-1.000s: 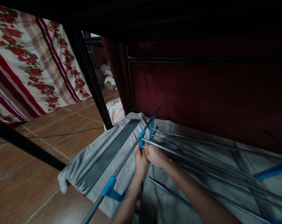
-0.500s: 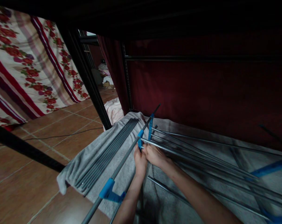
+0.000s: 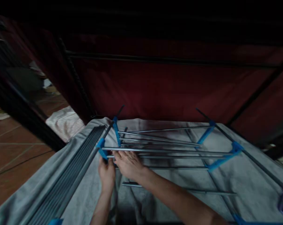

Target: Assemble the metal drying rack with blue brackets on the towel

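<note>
My left hand (image 3: 106,173) is closed on the lower part of a blue plastic bracket (image 3: 101,149), which sits on a long grey pole (image 3: 90,162). Beside it, my right hand (image 3: 129,165) has its fingers over a thin metal rod (image 3: 174,157), close to the end that meets the bracket. Its fingertips are partly hidden. Another metal rod (image 3: 164,150) runs just above, from this bracket across to a blue bracket (image 3: 236,148) on the right-hand pole (image 3: 260,168). Further back, a second blue bracket (image 3: 116,131) on the left pole carries more rods.
Several grey tubes (image 3: 85,156) lie side by side on the grey blanket (image 3: 85,197) at left. One loose rod (image 3: 197,190) lies in front. A black frame post (image 3: 24,106) stands left, and a dark red curtain (image 3: 155,90) hangs behind.
The view has swung right, bringing the right-hand pole and its brackets into sight. Both hands stay at the same blue bracket; my right hand's fingers now lie more along the rod.
</note>
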Demonstrator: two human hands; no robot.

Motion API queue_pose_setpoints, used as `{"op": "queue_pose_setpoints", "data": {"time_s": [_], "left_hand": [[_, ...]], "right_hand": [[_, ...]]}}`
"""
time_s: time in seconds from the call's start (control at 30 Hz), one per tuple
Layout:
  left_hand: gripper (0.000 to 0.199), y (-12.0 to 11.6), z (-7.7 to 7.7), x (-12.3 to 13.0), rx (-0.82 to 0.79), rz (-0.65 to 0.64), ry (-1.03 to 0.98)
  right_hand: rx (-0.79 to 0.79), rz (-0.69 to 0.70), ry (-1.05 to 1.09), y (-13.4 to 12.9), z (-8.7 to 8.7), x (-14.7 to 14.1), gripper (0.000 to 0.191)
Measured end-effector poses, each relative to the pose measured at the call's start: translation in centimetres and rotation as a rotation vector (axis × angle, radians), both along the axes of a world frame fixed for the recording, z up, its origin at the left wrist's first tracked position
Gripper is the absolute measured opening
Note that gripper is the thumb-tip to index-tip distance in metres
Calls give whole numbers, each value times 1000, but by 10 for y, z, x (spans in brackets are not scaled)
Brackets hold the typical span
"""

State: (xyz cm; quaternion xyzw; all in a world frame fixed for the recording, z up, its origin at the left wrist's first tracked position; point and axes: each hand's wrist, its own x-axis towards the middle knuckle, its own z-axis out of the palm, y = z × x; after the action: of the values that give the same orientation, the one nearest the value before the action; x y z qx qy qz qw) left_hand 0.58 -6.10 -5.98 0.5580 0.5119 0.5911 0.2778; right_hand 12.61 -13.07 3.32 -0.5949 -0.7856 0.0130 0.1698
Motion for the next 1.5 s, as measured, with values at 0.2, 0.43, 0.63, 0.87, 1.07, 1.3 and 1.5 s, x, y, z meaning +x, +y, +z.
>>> {"op": "queue_pose_setpoints", "data": {"time_s": [0.2, 0.43, 0.63, 0.87, 1.07, 1.3, 1.5], "left_hand": [[35, -4, 2, 2, -9, -18, 22], [31, -4, -4, 4, -77, 126, 247], [24, -7, -2, 4, -123, 156, 303], [26, -8, -6, 3, -156, 184, 315], [35, -10, -1, -1, -143, 84, 287], [53, -60, 1, -11, 72, 122, 231], [27, -100, 72, 11, 495, 32, 345]], "right_hand": [[63, -347, -66, -69, -27, 74, 33], [20, -403, -162, -85, -29, 120, 20], [-24, -354, -153, -82, -23, 121, 23], [-61, -341, -145, -83, -19, 120, 25], [29, -353, -100, -88, -21, 113, 23], [367, -364, 257, -148, -42, 129, 33], [439, -742, 699, -215, -100, 177, 24]]}}
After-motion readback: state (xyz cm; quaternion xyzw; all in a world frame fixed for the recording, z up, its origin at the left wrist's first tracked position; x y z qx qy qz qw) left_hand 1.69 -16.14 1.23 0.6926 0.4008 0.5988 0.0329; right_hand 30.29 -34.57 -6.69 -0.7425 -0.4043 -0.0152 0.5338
